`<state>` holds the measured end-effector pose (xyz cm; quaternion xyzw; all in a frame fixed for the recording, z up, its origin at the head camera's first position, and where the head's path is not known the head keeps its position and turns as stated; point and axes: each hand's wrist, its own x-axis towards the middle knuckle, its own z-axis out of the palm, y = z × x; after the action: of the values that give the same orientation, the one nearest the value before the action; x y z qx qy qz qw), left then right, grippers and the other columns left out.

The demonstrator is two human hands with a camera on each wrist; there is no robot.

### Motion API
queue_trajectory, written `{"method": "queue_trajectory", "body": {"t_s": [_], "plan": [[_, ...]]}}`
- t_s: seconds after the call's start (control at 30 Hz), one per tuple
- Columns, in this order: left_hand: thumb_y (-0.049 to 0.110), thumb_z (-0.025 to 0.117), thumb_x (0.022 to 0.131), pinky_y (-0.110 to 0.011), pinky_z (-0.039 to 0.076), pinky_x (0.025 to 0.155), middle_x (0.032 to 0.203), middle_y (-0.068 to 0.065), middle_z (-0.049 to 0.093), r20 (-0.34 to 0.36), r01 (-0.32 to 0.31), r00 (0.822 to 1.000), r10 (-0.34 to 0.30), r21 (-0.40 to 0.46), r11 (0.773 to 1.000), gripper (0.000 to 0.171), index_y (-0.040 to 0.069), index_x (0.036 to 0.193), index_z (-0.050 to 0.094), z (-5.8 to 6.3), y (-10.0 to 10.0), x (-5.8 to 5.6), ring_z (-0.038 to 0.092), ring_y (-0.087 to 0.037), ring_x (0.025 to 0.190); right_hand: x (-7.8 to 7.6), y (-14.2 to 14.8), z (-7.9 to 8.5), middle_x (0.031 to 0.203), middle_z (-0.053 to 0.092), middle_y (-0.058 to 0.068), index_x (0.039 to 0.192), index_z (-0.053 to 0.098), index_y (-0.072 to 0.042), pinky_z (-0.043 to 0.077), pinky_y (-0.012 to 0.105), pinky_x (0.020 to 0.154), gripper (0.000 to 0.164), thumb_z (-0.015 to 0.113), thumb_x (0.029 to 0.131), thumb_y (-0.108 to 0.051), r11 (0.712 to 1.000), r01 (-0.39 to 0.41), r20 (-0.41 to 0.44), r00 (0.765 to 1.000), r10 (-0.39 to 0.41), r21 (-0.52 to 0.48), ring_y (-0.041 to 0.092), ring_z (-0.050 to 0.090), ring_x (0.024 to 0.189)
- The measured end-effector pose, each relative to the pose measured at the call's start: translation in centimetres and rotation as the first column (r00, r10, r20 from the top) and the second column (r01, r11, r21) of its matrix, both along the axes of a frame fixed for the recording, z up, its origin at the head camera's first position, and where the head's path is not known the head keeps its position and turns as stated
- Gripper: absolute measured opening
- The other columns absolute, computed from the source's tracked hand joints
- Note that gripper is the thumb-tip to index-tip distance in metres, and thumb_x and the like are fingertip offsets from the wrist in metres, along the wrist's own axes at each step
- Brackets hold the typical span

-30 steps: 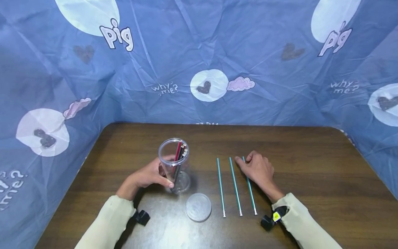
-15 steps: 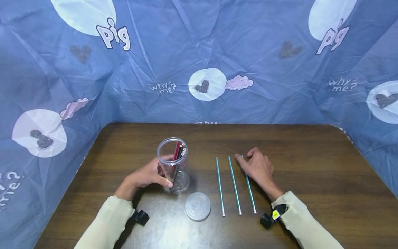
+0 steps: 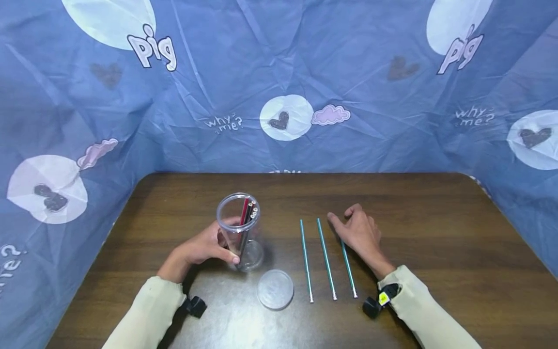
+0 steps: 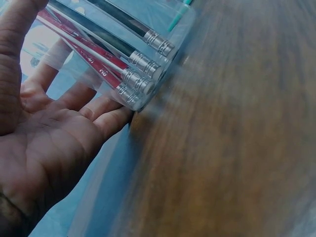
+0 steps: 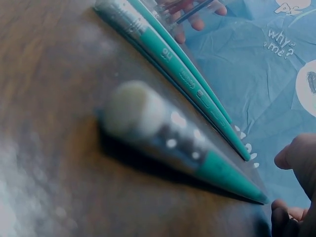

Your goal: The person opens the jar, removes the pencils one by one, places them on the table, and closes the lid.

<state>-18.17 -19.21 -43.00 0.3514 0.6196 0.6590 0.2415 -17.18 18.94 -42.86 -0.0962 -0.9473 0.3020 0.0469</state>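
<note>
Clear plastic jar (image 3: 255, 231), left grip (image 3: 206, 245) holding it: red and black pencils (image 3: 246, 216) inside. Apparently outstanding: three teal pencils (image 3: 326, 259), right; loose lid (image 3: 275, 290), near. Right grip (image 3: 358, 232) parted, nothing visibly held.

I hold my right grip (image 5: 303, 170) parted just beside the far end of one green pencil (image 5: 192, 152) on the counter (image 5: 59, 148); two more green pencils (image 5: 190, 79) lie to its left.

Booth-like spot: patterned cloth (image 3: 357, 68), table (image 3: 436, 223)
</note>
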Motion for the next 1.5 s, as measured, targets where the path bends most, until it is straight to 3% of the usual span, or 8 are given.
{"method": "queue_trajectory", "body": {"t_s": [0.27, 0.4, 0.63, 0.87, 1.03, 1.5], "plan": [[-0.005, 0.082, 0.072, -0.035, 0.045, 0.105, 0.134, -0.04, 0.048, 0.005, 0.023, 1.0, -0.023, 0.018, 1.0, 0.077, 0.011, 0.141, 0.051, 0.1, -0.1, -0.1, 0.056, -0.038, 0.123, 0.0, -0.7, 0.6, 0.069, 0.065, 0.0, 0.11, 0.057, -0.008, 0.044, 0.041, 0.063, 0.057, 0.063, 0.088, -0.06, 1.0, -0.011, -0.08, 0.997, 0.011, -0.005, 0.022, 0.062, 0.068], [-0.005, 0.082, 0.072, -0.033, 0.046, 0.104, 0.134, -0.039, 0.049, 0.004, 0.008, 1.0, -0.008, 0.005, 1.0, 0.076, 0.011, 0.139, 0.051, 0.2, 0.0, -0.3, 0.056, -0.035, 0.124, 0.1, -1.2, 1.6, 0.071, 0.065, 0.001, 0.111, 0.057, -0.008, 0.045, 0.04, 0.06, 0.056, 0.063, 0.088, -0.059, 1.0, -0.018, -0.147, 0.989, 0.016, -0.018, 0.022, 0.062, 0.067], [-0.004, 0.082, 0.072, -0.032, 0.044, 0.106, 0.135, -0.038, 0.049, 0.02, 0.009, 1.0, -0.009, 0.004, 1.0, 0.075, 0.01, 0.138, 0.051, 0.4, 0.1, -0.3, 0.055, -0.033, 0.125, 0.5, -2.1, 3.4, 0.077, 0.065, 0.003, 0.111, 0.057, -0.01, 0.044, 0.038, 0.062, 0.059, 0.062, 0.088, -0.064, 0.997, -0.04, -0.176, 0.984, 0.029, -0.059, 0.022, 0.061, 0.069], [-0.004, 0.082, 0.073, -0.034, 0.042, 0.107, 0.135, -0.04, 0.048, -0.013, 0.03, 0.999, -0.03, 0.013, 0.999, 0.075, 0.008, 0.14, 0.05, 0.4, 0.1, -0.6, 0.053, -0.039, 0.126, 1.4, -3.0, 5.6, 0.071, 0.062, 0.001, 0.109, 0.058, -0.008, 0.042, 0.037, 0.061, 0.054, 0.064, 0.088, -0.058, 0.992, -0.073, -0.262, 0.964, 0.043, -0.105, 0.02, 0.057, 0.064], [-0.004, 0.083, 0.072, -0.035, 0.044, 0.106, 0.133, -0.041, 0.049, -0.021, 0.02, 1.0, -0.02, 0.005, 1.0, 0.075, 0.012, 0.138, 0.052, 0.3, -0.1, -0.5, 0.055, -0.038, 0.124, 2.1, -3.8, 6.4, 0.065, 0.06, -0.001, 0.105, 0.059, -0.009, 0.041, 0.034, 0.061, 0.045, 0.07, 0.089, -0.05, 0.984, -0.121, -0.316, 0.946, 0.075, -0.129, 0.017, 0.055, 0.059], [-0.003, 0.083, 0.071, -0.037, 0.045, 0.105, 0.133, -0.039, 0.05, -0.013, 0.013, 1.0, -0.013, 0.006, 1.0, 0.074, 0.013, 0.137, 0.054, -0.1, -0.1, -0.3, 0.055, -0.04, 0.124, 3.5, -6.2, 8.2, 0.062, 0.057, -0.002, 0.105, 0.062, -0.015, 0.042, 0.032, 0.056, 0.032, 0.075, 0.087, -0.039, 0.948, -0.231, -0.356, 0.923, 0.143, -0.218, 0.015, 0.052, 0.053]]}}
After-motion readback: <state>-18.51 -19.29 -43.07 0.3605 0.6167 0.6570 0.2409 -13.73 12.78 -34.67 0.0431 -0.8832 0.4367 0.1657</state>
